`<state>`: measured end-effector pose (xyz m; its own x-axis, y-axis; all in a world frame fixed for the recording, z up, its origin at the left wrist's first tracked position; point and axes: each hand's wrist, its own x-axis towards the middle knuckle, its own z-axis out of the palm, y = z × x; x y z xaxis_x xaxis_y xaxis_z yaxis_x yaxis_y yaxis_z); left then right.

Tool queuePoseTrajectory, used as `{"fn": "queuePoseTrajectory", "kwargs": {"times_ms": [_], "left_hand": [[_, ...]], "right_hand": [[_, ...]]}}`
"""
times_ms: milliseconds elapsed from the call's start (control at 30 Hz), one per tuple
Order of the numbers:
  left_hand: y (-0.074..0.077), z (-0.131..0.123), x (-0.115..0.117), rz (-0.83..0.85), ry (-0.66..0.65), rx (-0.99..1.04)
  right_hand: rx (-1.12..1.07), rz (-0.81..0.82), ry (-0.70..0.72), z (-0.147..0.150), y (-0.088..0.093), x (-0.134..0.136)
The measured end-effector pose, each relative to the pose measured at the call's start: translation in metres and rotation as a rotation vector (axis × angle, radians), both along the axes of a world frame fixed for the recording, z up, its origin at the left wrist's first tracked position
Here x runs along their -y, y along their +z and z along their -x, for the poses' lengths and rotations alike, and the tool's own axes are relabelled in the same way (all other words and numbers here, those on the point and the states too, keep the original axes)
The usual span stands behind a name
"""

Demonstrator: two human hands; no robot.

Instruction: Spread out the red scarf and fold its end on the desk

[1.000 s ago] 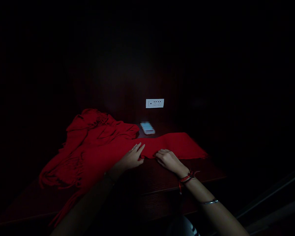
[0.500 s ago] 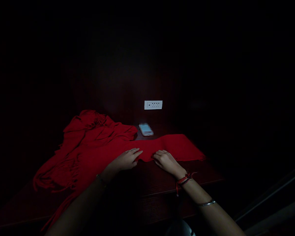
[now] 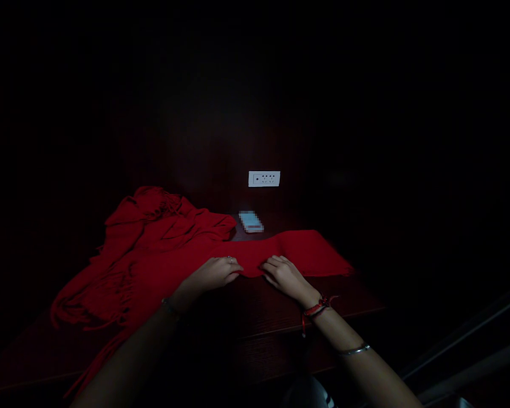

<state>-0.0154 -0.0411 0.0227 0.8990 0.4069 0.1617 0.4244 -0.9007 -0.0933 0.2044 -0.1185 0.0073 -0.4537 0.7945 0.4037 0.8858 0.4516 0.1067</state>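
Note:
A red fringed scarf lies over a dark wooden desk, its right part spread flat in a folded strip and its left part bunched into a loose heap with tassels. My left hand, wearing a ring, pinches the near edge of the strip at its middle. A short way to the right, my right hand has its fingers curled onto the same edge, the fingertips partly hidden. A stretch of red cloth shows between the two hands.
Behind the strip lies a blurred, pale flat object, perhaps a phone. A white socket panel is on the back wall. The dark desk's front edge runs below my hands. Most of the surroundings are too dark to make out.
My left fingers, spread over the cloth before, have drawn together on its near edge. My right hand stays at the edge, shifted slightly left. The scarf keeps much the same shape.

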Motion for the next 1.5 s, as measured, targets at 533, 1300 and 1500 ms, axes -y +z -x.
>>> {"fn": "queuePoseTrajectory", "kwargs": {"times_ms": [533,1300,1500], "left_hand": [[0.009,0.003,0.004,0.039,-0.024,-0.017],[0.013,0.002,0.003,0.018,0.060,-0.043],[0.015,0.000,0.005,-0.013,0.105,-0.074]], "right_hand": [[-0.004,-0.012,0.028,0.002,0.001,0.004],[-0.065,0.028,0.016,0.011,-0.006,-0.006],[-0.053,0.080,-0.005,0.012,-0.001,-0.003]]}}
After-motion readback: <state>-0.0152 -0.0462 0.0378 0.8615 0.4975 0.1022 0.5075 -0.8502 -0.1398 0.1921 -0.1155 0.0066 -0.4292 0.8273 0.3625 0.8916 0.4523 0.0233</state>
